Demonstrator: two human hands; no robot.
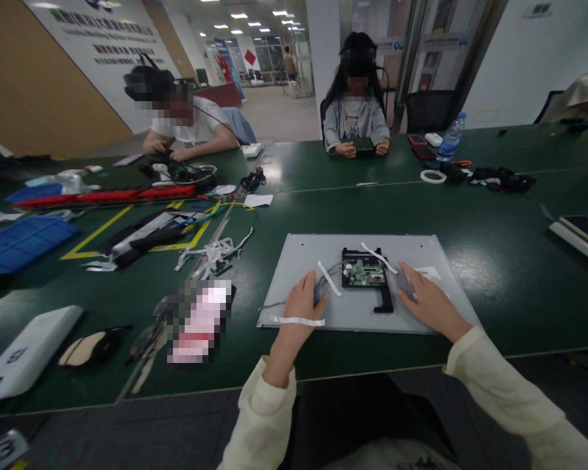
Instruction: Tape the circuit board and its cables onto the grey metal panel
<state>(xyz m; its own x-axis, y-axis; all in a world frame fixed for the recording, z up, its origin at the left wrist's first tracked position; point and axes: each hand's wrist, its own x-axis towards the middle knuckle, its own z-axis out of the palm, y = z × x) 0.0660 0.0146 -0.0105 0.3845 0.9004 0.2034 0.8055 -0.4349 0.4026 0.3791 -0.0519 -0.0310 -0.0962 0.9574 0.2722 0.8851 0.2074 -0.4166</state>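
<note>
A light grey panel (294,254) lies flat before me. On it sits a black plastic frame (384,297) with a green circuit board (367,274) in it. My left hand (301,305) rests at the panel's left part, fingers extended, beside thin grey cables (274,304). One white strip (298,321) crosses its wrist. Another white strip (329,279) lies by its fingertips. My right hand (428,301) is right of the frame, thumb and fingers apart. A third white strip (379,257) runs over the frame's top right, its end near those fingers. What lies under both palms is hidden.
Left on the green table (255,359) are a blurred-out phone (200,326), tangled white strips (218,256), a computer mouse (91,347), a white device (29,356) and a blue tray (24,243). A bottle (451,138) stands far right. Two people sit opposite, each with hands on items.
</note>
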